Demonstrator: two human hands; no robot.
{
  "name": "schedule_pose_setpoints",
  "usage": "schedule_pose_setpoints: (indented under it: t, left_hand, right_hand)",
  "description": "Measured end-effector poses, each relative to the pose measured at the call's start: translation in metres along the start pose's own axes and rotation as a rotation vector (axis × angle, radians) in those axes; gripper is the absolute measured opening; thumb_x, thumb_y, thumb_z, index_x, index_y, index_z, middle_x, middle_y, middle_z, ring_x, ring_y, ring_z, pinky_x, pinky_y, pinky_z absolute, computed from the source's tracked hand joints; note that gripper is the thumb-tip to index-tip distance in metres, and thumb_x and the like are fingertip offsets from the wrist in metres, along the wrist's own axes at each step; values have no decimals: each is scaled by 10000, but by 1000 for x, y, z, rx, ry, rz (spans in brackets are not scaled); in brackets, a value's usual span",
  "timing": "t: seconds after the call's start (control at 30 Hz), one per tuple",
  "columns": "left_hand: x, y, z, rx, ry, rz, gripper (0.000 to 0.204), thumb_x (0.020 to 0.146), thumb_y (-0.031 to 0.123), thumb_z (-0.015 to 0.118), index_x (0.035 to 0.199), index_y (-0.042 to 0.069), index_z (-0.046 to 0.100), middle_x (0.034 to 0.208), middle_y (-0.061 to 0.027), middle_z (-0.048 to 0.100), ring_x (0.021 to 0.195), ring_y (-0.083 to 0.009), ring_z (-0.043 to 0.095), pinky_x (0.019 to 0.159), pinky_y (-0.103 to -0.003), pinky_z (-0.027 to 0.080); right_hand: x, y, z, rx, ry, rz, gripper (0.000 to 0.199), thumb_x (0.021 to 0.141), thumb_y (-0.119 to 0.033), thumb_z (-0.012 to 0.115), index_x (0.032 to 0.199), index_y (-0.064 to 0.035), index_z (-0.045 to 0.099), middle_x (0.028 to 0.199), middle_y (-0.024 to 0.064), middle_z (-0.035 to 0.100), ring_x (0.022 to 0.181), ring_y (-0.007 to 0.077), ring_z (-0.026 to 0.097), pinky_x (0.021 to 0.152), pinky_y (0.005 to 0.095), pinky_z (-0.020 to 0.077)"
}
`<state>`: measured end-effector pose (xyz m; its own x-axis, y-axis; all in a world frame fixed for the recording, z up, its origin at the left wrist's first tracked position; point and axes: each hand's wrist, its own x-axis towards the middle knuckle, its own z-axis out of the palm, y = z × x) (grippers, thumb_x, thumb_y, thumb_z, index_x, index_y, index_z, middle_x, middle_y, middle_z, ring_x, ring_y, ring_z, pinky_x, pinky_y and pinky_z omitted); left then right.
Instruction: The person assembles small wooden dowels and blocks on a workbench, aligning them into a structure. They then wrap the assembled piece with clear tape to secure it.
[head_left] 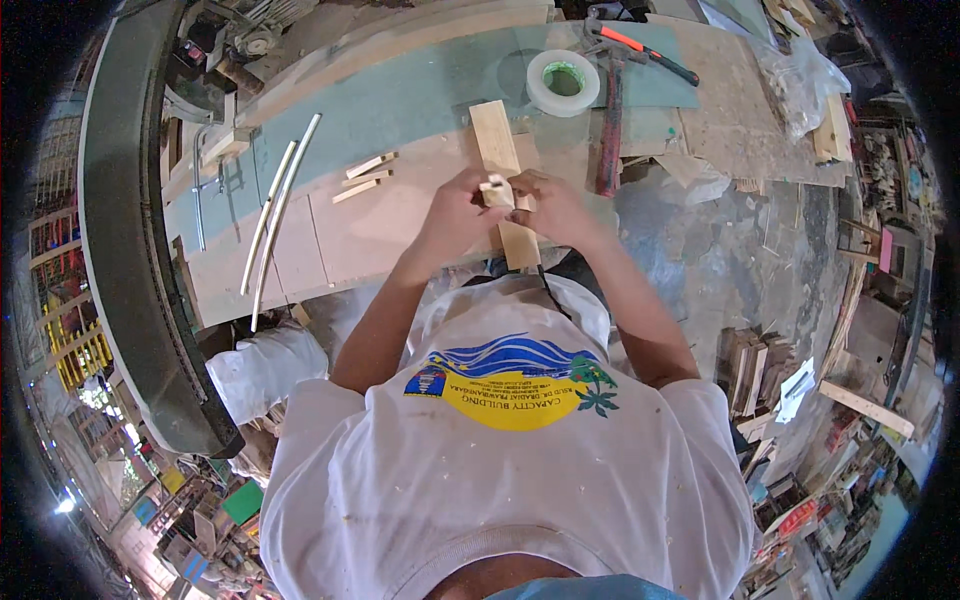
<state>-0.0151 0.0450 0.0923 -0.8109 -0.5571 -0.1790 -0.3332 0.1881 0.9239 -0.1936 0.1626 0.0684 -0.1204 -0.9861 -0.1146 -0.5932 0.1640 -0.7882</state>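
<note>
My left hand and my right hand meet over the workbench, both pinching a small pale wood piece between their fingertips. Under the hands lies a longer pale wooden board, running from the bench middle toward my chest, its lower end showing below my hands. My forearms come up from a white printed shirt at the bottom of the view.
Three short wood strips lie left of the hands. Two thin curved white strips lie further left. A roll of tape, a hammer and an orange-handled tool sit at the back. Stacked wood offcuts stand on the floor right.
</note>
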Motion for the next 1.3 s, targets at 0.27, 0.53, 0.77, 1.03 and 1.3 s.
schedule_pose_setpoints:
  t: [0.27,0.53,0.77,1.03,1.3]
  left_hand:
    - [5,-37,32,233,78,230,398,800,77,749,1178,32,631,1080,-144,670,933,-321,696,809,-394,587]
    - [4,-43,29,300,42,197,386,817,105,733,1183,38,627,1068,-149,677,926,-330,698,822,-406,580]
    - [7,-37,27,258,63,149,347,850,124,730,1168,20,639,1036,-161,684,892,-329,709,805,-402,584]
    - [7,-37,26,238,44,183,378,819,111,763,1161,14,635,1038,-161,688,899,-330,706,792,-400,582]
    - [6,-41,25,223,35,181,375,822,120,769,1154,16,632,1036,-161,687,910,-330,704,795,-398,580]
  right_hand:
    - [2,54,41,-126,97,-133,479,772,-134,776,1218,-48,625,1283,134,599,1182,360,559,974,444,501]
    - [-15,9,0,660,130,154,571,871,-183,754,1376,-35,532,1333,139,617,1214,268,600,1014,390,500]
    - [-5,-2,16,615,131,179,608,890,-220,769,1400,-9,515,1312,147,636,1205,238,616,995,382,515]
    - [1,9,16,845,119,255,514,886,-105,728,1361,0,562,1277,117,650,1167,212,626,1017,353,490]
    - [5,9,5,723,-32,227,475,922,-18,606,1384,45,514,1291,122,626,1187,189,607,1034,338,482]
